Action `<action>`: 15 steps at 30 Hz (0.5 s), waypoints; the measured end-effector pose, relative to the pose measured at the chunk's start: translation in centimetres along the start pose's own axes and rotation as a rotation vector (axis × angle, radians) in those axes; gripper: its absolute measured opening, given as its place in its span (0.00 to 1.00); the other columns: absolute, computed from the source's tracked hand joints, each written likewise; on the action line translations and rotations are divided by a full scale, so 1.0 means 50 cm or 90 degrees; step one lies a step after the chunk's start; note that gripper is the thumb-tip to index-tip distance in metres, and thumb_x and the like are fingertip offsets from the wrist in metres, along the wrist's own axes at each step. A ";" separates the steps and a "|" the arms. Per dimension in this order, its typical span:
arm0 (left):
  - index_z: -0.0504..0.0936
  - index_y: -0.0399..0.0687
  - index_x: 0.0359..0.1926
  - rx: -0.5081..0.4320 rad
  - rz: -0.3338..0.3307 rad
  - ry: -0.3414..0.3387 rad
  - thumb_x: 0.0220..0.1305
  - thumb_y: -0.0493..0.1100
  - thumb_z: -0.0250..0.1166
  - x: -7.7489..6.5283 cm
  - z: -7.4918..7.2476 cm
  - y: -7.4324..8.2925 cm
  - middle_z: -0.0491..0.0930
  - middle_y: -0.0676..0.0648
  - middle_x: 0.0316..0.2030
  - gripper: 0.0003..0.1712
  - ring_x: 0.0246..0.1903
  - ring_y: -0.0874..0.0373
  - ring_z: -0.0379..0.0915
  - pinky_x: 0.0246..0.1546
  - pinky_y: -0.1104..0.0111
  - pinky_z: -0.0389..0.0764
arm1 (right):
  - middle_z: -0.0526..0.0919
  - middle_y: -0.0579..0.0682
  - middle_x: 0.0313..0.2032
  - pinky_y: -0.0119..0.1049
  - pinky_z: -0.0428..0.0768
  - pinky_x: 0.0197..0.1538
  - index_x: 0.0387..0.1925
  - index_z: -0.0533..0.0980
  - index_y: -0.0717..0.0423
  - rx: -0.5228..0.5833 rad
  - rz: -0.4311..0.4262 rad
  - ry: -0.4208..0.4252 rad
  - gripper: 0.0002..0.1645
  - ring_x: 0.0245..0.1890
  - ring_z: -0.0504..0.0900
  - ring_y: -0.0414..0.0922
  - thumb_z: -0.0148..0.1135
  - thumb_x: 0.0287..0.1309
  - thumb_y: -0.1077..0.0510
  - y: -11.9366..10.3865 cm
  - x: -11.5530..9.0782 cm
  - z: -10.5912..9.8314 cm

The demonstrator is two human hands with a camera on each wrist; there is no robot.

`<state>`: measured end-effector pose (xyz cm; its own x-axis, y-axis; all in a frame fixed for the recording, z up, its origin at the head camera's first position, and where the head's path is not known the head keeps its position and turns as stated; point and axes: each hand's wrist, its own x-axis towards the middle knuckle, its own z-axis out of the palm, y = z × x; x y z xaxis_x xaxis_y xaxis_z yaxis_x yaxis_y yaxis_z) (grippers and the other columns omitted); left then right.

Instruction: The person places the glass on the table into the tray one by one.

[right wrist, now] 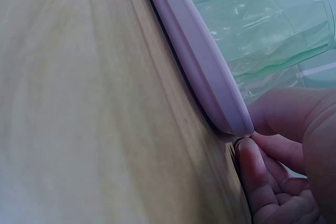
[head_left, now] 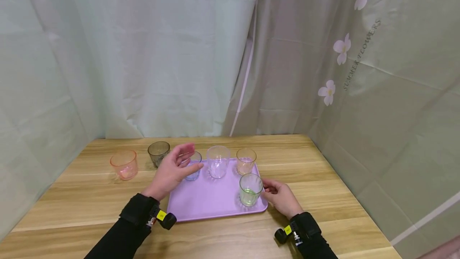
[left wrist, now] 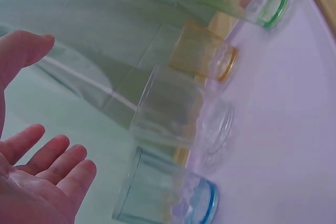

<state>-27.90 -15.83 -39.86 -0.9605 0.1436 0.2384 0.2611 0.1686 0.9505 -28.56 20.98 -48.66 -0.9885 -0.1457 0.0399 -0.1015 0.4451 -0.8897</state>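
Note:
A purple tray [head_left: 208,201] lies on the wooden table, carrying a blue glass [left wrist: 205,203], a clear glass [head_left: 218,162], an amber glass [head_left: 246,162] and a green glass [head_left: 250,190]. My left hand [head_left: 176,169] hovers by the blue glass, fingers spread and holding nothing. It partly covers that glass in the head view. At the tray's right front corner, my right hand [head_left: 282,198] pinches the rim, with the thumb [right wrist: 278,108] above and curled fingers [right wrist: 252,166] below, close to the tabletop. The green glass stands right beside that thumb.
Left of the tray, an orange-pink glass [head_left: 124,166] and a grey smoky glass [head_left: 158,153] stand on the table [head_left: 72,199]. Pale curtains [head_left: 161,71] hang behind the table's back edge and along its sides.

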 end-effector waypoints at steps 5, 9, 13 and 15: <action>0.64 0.43 0.72 -0.011 -0.015 0.010 0.60 0.47 0.76 -0.001 -0.020 -0.004 0.66 0.42 0.71 0.45 0.74 0.44 0.61 0.71 0.58 0.64 | 0.84 0.52 0.47 0.27 0.79 0.43 0.60 0.78 0.62 0.001 0.004 0.000 0.27 0.43 0.79 0.43 0.70 0.59 0.63 -0.004 -0.001 0.000; 0.63 0.44 0.72 -0.004 -0.021 0.015 0.60 0.48 0.75 -0.004 -0.035 -0.007 0.66 0.43 0.71 0.45 0.74 0.43 0.59 0.70 0.56 0.64 | 0.84 0.51 0.47 0.27 0.78 0.44 0.60 0.78 0.61 -0.001 0.009 0.002 0.27 0.43 0.79 0.43 0.70 0.59 0.63 -0.004 -0.001 0.000; 0.60 0.46 0.74 0.010 -0.025 0.022 0.60 0.51 0.75 -0.002 -0.052 -0.012 0.65 0.43 0.72 0.48 0.75 0.44 0.59 0.69 0.56 0.65 | 0.84 0.51 0.47 0.28 0.79 0.44 0.60 0.78 0.61 0.001 0.011 0.004 0.27 0.43 0.79 0.43 0.71 0.58 0.63 -0.002 0.000 0.001; 0.59 0.46 0.75 0.018 -0.024 0.025 0.60 0.52 0.75 0.000 -0.061 -0.015 0.64 0.43 0.73 0.49 0.75 0.45 0.59 0.70 0.57 0.65 | 0.84 0.51 0.47 0.28 0.78 0.44 0.60 0.78 0.62 -0.001 0.012 0.006 0.27 0.43 0.79 0.43 0.70 0.58 0.64 -0.002 -0.001 0.001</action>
<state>-28.40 -18.91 -39.94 -0.9726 0.0977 0.2110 0.2269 0.2006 0.9530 -28.52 20.88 -48.60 -0.9913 -0.1287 0.0270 -0.0825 0.4485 -0.8900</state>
